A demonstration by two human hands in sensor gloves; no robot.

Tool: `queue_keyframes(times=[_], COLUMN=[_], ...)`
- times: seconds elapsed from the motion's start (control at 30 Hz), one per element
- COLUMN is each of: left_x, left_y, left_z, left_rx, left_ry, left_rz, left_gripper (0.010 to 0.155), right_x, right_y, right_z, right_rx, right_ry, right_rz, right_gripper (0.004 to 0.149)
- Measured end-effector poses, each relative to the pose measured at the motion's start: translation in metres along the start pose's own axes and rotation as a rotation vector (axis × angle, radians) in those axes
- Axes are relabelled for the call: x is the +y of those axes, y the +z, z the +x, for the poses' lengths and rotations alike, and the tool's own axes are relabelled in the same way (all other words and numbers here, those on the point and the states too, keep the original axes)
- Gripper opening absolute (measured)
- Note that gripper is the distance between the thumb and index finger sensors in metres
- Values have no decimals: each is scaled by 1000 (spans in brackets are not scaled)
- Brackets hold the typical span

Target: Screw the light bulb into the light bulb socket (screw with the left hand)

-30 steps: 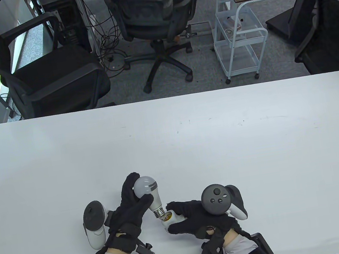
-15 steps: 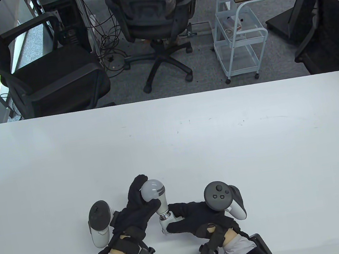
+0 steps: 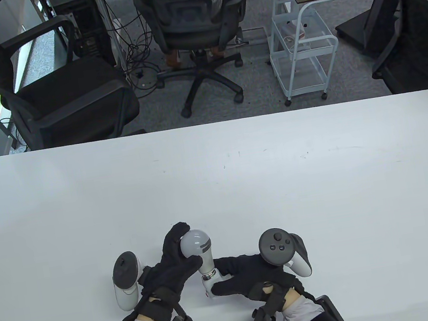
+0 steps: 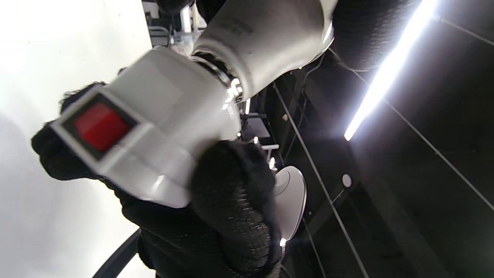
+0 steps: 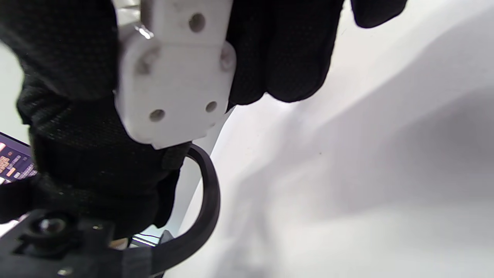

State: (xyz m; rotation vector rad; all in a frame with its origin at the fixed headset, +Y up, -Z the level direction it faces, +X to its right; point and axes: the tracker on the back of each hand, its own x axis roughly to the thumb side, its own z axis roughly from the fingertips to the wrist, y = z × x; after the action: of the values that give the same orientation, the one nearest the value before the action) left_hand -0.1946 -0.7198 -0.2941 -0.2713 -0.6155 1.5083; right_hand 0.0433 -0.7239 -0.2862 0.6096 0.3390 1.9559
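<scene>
A white light bulb [image 3: 196, 247] stands with its metal base in the mouth of a white socket [image 3: 212, 280] near the table's front edge. My left hand [image 3: 175, 264] grips the bulb's globe from the left. My right hand [image 3: 240, 276] holds the socket from the right, just above the table. In the left wrist view the bulb [image 4: 270, 34] meets the socket [image 4: 162, 127], which has a red switch [image 4: 99, 126]. In the right wrist view my fingers wrap the socket's flat base [image 5: 173, 85].
The white table [image 3: 282, 182] stretches wide behind and to both sides of my hands. Beyond its far edge are office chairs [image 3: 192, 21] and a small white cart [image 3: 301, 45] on the floor.
The bulb swung from a leftward tilt to nearly upright and its metal base went into the socket. Both hands shifted slightly right and closer together.
</scene>
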Motion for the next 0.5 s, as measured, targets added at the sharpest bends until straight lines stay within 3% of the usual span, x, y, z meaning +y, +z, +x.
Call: queue_keyframes(times=[0.27,0.5], left_x=[7,9], left_y=[4,3], left_z=[2,1], left_rx=[49,6], left_ry=[-54,31], left_rz=[88,58], left_gripper=[83,77], right_x=[5,0], right_y=[-2,-1], right_z=[2,-3], right_rx=[14,17], right_ry=[92,37], right_rz=[31,28], right_gripper=[63,62])
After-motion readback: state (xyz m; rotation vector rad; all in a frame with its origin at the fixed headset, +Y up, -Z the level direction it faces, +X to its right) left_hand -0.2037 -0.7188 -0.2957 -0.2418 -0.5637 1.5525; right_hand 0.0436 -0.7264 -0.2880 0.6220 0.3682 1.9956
